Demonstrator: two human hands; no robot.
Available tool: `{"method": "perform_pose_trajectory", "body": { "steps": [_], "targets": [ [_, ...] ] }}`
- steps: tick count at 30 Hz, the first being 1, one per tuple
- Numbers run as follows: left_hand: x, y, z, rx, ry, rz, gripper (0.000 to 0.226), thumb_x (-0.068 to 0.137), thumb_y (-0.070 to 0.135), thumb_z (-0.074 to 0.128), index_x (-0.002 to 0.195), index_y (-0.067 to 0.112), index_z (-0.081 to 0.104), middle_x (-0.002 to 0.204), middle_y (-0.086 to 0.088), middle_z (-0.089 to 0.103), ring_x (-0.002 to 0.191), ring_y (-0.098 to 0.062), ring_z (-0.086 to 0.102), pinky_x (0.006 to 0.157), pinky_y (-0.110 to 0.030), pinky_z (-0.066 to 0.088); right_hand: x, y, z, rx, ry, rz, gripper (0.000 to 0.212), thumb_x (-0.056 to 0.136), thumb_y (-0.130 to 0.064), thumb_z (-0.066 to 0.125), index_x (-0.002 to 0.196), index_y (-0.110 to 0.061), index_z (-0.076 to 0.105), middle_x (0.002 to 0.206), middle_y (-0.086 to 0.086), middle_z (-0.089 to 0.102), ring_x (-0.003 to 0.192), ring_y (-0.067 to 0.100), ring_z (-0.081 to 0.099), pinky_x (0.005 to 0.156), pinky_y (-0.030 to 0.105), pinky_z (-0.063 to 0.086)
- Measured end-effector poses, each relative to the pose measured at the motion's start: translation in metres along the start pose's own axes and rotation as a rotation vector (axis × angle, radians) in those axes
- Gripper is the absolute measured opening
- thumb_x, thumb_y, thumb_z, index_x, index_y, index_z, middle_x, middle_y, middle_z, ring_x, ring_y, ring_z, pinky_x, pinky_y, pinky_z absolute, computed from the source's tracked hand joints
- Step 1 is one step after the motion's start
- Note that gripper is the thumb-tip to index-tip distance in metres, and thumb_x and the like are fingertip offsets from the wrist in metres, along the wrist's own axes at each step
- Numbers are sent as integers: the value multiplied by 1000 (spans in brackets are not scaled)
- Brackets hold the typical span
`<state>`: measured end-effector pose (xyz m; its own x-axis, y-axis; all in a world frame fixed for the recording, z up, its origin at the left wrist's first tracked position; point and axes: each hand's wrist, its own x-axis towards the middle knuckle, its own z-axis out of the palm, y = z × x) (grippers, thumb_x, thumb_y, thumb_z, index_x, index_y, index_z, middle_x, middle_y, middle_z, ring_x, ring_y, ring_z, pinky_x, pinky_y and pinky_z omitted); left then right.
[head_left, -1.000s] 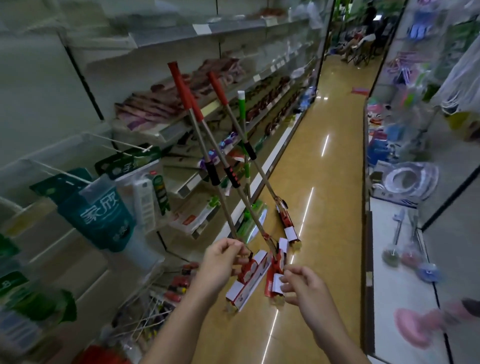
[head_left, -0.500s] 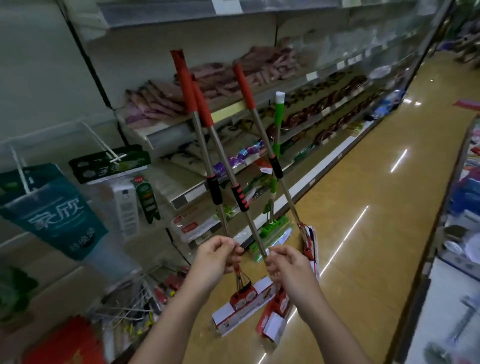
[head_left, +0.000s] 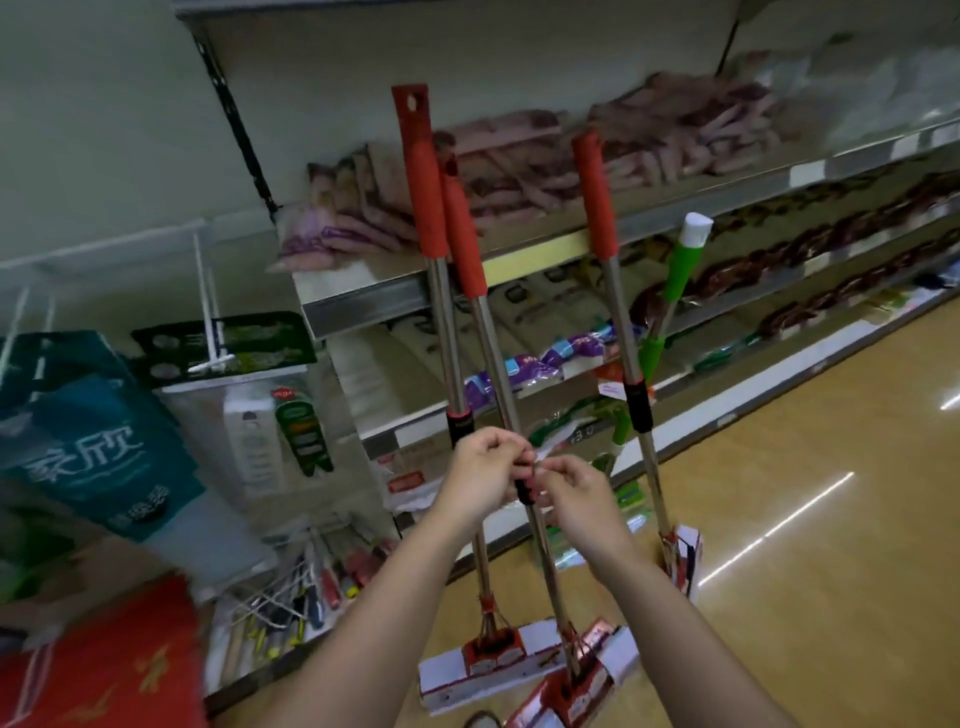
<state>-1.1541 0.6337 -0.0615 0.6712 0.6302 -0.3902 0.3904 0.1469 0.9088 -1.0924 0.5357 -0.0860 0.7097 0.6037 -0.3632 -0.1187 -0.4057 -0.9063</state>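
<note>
Three red-handled mops lean against the shop shelving, heads on the floor. The left mop (head_left: 441, 291) and the middle mop (head_left: 491, 332) stand close together; the right mop (head_left: 618, 322) stands apart. My left hand (head_left: 483, 480) and my right hand (head_left: 576, 493) meet at the middle mop's shaft, around its black collar. Both hands have curled fingers and pinch a small clear or white tag (head_left: 543, 452) there. The collar is mostly hidden by my fingers. The mop heads (head_left: 483, 660) carry red and white packaging.
A green-handled mop (head_left: 675, 270) leans behind the right mop. Shelves (head_left: 363, 306) hold pink packets and dark goods. Hanging bags (head_left: 88, 441) and a rack of screwdrivers (head_left: 311, 597) are at the left. The wooden aisle floor (head_left: 805, 571) stretches right.
Both hands have slid up the shafts from near the mop heads to the middle mop's collar and come together. The mops stand more upright. The view has swung left toward the shelves.
</note>
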Motion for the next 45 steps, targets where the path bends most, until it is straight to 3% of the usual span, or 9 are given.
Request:
{"method": "perform_pose_trajectory", "body": {
  "steps": [6, 12, 16, 20, 24, 30, 37, 41, 45],
  "targets": [
    [68, 10, 11, 104, 187, -32, 24, 92, 17, 50, 105, 4, 66, 108, -15, 67, 99, -25, 61, 85, -31, 45, 81, -11, 2, -86, -104, 8, 4, 90, -13, 48, 91, -16, 52, 84, 5, 58, 73, 19, 52, 65, 30, 39],
    [114, 31, 22, 46, 323, -24, 27, 91, 25, 52, 115, 13, 47, 114, -4, 59, 112, -27, 57, 101, -41, 44, 145, -26, 12, -349, -175, -155, 36, 86, -15, 53, 121, -8, 48, 122, 13, 55, 111, 28, 54, 96, 46, 46],
    [119, 43, 29, 29, 407, 46, 41, 93, 34, 48, 127, 12, 42, 117, -4, 57, 114, -23, 54, 90, -31, 40, 153, -27, 14, -335, -248, -199, 38, 86, -20, 54, 121, -5, 49, 109, 4, 57, 102, 19, 55, 90, 36, 47],
    [106, 41, 42, 84, 346, 125, 24, 91, 39, 52, 105, 21, 45, 84, 11, 54, 85, -11, 57, 67, -24, 44, 147, -14, -7, -321, -301, -182, 28, 90, -21, 52, 115, -7, 53, 107, 9, 63, 102, 24, 60, 87, 39, 50],
    [95, 45, 63, -20, 320, 186, 22, 89, 43, 52, 95, 22, 49, 80, 6, 55, 80, -10, 56, 73, -26, 44, 124, 6, -32, -275, -324, -131, 13, 91, -19, 52, 85, -9, 55, 77, 3, 56, 73, 14, 52, 62, 25, 40],
    [65, 45, 94, -123, 389, 322, 37, 94, 34, 45, 75, 4, 49, 54, -3, 48, 43, 0, 49, 50, -7, 40, 98, 8, -55, -330, -357, -207, 32, 87, -2, 49, 60, -17, 41, 57, -2, 44, 55, 8, 41, 47, 15, 32],
    [-2, 39, 129, -150, 491, 404, 30, 85, 49, 52, 64, 30, 43, 53, 6, 44, 51, -13, 46, 58, -33, 38, 59, -18, -96, -524, -784, -320, 11, 92, -8, 48, 101, -14, 51, 99, 5, 59, 97, 16, 55, 83, 27, 46],
    [-47, 37, 133, -162, 531, 450, 29, 83, 52, 52, 67, 29, 46, 52, 9, 46, 50, -7, 47, 56, -27, 40, 31, -42, -126, -655, -1016, -248, 17, 84, -8, 55, 91, -23, 59, 89, -6, 64, 89, 11, 60, 85, 30, 49],
    [-95, 37, 125, -209, 539, 532, 24, 82, 53, 52, 68, 33, 53, 50, 14, 55, 49, 0, 50, 53, -16, 38, -5, -101, -156, -466, -919, -438, 34, 81, -10, 57, 111, -26, 61, 111, -2, 69, 108, 11, 63, 100, 42, 48]
  ]
}}
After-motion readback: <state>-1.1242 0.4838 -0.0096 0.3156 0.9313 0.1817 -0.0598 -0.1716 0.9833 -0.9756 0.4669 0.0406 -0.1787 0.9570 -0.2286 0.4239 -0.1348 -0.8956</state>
